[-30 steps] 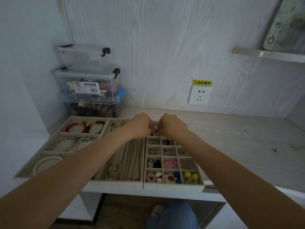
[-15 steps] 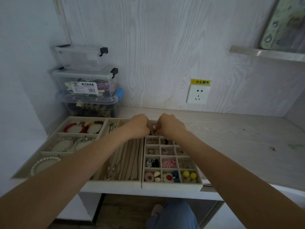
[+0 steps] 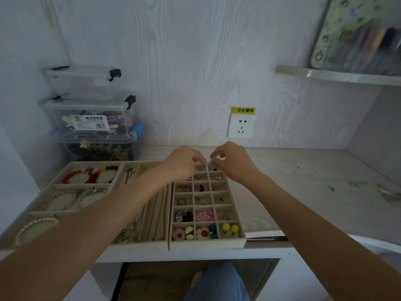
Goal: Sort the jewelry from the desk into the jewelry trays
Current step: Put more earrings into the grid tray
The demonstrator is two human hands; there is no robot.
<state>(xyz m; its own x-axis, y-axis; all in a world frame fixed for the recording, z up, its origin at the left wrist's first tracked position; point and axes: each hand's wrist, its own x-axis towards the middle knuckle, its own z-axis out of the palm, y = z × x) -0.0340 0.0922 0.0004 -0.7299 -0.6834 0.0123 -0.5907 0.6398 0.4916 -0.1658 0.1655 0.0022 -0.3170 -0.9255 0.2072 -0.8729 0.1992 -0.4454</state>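
Both hands over far edge of grid tray [image 3: 242,241]; right hand [image 3: 233,162] pinches small white piece [image 3: 219,158]; left hand [image 3: 184,162] curled, grip unclear; bare desk [image 3: 303,183] rightward.

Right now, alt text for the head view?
A person's left hand and right hand, fingers curled, nearly meet over the far end of a gridded jewelry tray of small pieces; what they pinch is too small to tell. Bracelet tray and necklace tray sit left; a small ring lies on the desk.
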